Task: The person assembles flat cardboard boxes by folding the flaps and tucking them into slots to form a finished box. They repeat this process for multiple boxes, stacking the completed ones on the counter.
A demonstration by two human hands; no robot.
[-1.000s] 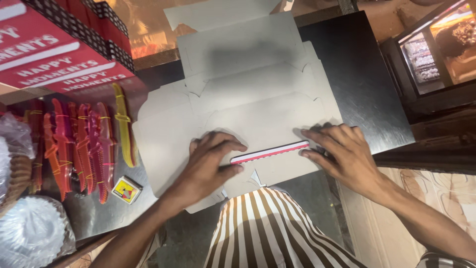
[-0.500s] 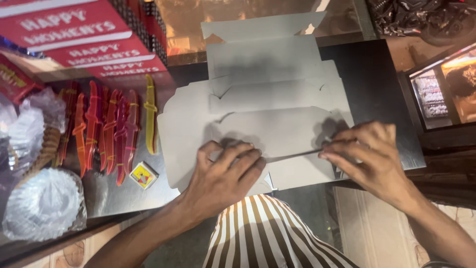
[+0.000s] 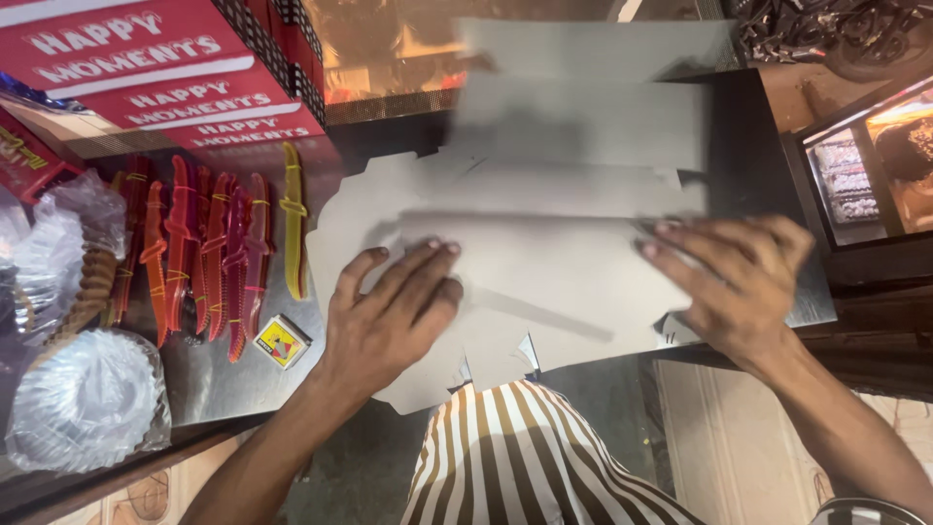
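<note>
A flat grey cardboard box blank (image 3: 564,194) lies unfolded on the dark counter (image 3: 748,156), blurred by motion at its far end. My left hand (image 3: 394,311) presses flat on its near left part, fingers spread and pointing away from me. My right hand (image 3: 734,272) rests on the blank's right edge, with the fingers curled over a folded flap. The near flap is folded over so only its grey side shows. My striped shirt (image 3: 525,457) covers the blank's near edge.
A row of red, orange and yellow plastic knives (image 3: 209,253) lies left of the blank. A small yellow box (image 3: 282,342) sits near them. Stacked red boxes (image 3: 146,68) stand far left. Wrapped foil cups (image 3: 83,399) are at near left. A display case (image 3: 875,165) is at right.
The near flap with the red-and-white strip has been folded over and that strip is hidden. Both hands slid outward across the blank as the view shifted.
</note>
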